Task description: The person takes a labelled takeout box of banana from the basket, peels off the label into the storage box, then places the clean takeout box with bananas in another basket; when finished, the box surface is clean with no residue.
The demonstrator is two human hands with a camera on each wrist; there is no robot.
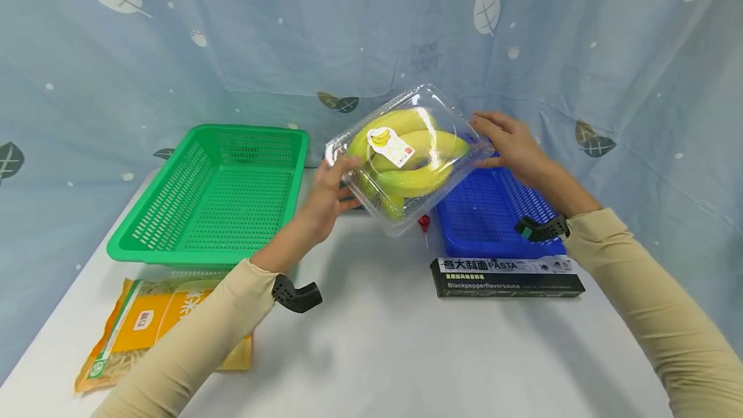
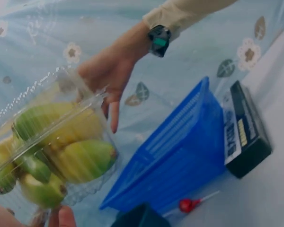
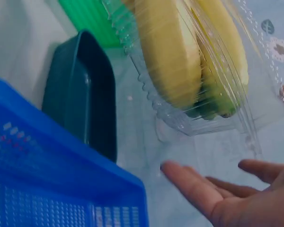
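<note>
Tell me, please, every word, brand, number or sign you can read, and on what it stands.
"意大利面PASTA": long black cardboard box.
"Blackpepperflavorsauce": same box; the yellow line is too small to read.
Orange plastic bag: characters blurred and partly hidden, not readable.
White sticker on clear plastic banana container: print too small.
Pale blue patterned curtain: lettering too faint.

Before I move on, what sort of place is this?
Probably a makeshift indoor tabletop workstation, perhaps for sorting groceries: a light-blue leaf-print cloth curtain hangs behind a flat white tabletop, on which stands a rectangular green perforated plastic basket.
</note>
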